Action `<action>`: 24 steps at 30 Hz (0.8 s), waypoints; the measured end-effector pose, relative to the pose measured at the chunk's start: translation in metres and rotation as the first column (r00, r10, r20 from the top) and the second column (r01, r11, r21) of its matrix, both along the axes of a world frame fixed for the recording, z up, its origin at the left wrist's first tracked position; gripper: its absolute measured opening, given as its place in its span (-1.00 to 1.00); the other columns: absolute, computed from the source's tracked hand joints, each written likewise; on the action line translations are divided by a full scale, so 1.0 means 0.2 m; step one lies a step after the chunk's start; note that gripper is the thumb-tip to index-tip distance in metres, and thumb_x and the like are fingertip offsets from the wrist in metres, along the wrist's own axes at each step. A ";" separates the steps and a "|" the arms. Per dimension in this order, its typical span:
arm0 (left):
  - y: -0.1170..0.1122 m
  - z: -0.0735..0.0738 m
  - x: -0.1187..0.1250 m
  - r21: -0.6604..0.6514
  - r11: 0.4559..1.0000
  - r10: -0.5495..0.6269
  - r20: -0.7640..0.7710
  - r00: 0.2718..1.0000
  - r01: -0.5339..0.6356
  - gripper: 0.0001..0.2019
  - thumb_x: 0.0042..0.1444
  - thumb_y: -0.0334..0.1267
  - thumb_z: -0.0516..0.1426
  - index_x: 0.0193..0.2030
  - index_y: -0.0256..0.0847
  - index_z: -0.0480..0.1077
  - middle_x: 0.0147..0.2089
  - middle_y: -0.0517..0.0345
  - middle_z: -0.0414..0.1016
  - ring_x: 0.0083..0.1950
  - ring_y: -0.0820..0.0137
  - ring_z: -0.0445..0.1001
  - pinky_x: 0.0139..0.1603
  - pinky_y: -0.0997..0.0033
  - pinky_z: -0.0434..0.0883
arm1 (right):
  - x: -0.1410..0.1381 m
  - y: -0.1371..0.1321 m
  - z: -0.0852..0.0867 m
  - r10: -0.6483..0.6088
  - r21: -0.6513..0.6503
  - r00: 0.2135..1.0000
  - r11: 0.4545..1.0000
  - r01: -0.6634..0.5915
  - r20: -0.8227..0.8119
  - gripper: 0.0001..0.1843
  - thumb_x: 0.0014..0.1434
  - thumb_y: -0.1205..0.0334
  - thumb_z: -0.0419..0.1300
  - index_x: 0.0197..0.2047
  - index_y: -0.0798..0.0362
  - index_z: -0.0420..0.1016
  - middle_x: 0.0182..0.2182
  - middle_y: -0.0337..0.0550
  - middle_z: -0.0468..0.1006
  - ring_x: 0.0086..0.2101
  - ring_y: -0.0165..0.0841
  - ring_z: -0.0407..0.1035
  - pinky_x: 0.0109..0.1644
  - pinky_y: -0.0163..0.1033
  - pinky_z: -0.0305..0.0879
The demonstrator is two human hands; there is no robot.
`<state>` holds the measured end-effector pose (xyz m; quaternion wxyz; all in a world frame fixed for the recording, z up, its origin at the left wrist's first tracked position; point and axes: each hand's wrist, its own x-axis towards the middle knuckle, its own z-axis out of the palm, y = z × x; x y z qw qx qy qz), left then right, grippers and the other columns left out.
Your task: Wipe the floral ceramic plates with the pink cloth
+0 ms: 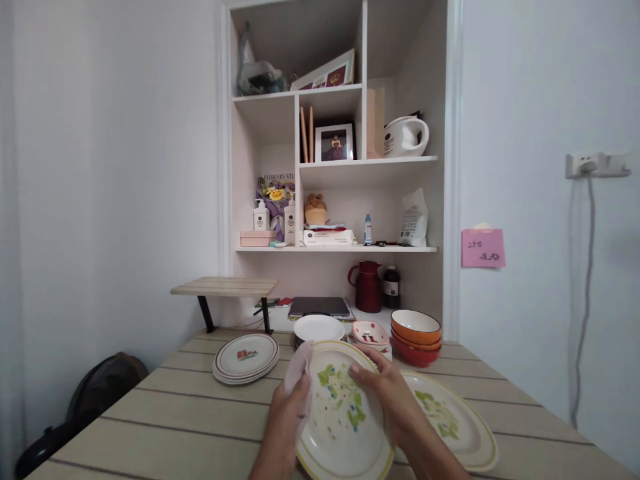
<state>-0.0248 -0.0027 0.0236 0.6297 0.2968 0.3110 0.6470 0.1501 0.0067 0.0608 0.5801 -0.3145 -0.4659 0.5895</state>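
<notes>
An oval plate [333, 417] with a yellow rim and green leaf pattern is tilted up toward me between both hands. My left hand [285, 420] is closed on a pale pink cloth [300, 377], which lies folded over the plate's left edge. My right hand [393, 397] grips the plate's right edge, thumb on the front face and fingers behind. A second oval plate [470, 427] of the same pattern lies on the table just right of my right hand, partly hidden by it.
Stacked round plates [245, 357] lie at left, near a small raised shelf [225, 287]. White plates [319, 327], small patterned bowls [370, 331] and stacked orange and red bowls [416, 337] stand behind the held plate. Farther back are a laptop [320, 307], a red jug [369, 287] and a dark bottle [391, 287].
</notes>
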 end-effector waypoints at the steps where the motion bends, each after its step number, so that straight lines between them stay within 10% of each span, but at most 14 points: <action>1: 0.01 -0.01 0.00 -0.023 1.000 -0.004 0.004 1.000 0.004 -0.42 -0.18 -0.11 0.37 -0.01 -0.37 0.46 -0.23 -0.22 0.63 -0.11 0.00 0.58 0.00 0.07 0.44 | 0.00 0.00 -0.01 -0.021 0.006 1.000 1.000 0.021 0.000 -0.38 -0.13 0.17 0.37 0.05 0.02 0.40 -0.37 -0.09 0.65 -0.43 -0.16 0.54 -0.32 -0.09 0.44; 24: -0.04 -0.03 0.19 -0.045 0.989 -0.110 0.435 0.893 0.143 -0.46 0.06 -0.21 0.21 0.19 -0.35 0.32 0.06 -0.24 0.52 0.11 0.02 0.46 0.12 0.03 0.41 | -0.26 -0.04 -0.10 -0.331 -0.131 0.858 0.944 0.304 -0.393 -0.14 -0.08 0.06 0.36 0.27 -0.15 0.13 -0.26 -0.20 0.66 -0.30 -0.18 0.55 -0.20 -0.08 0.48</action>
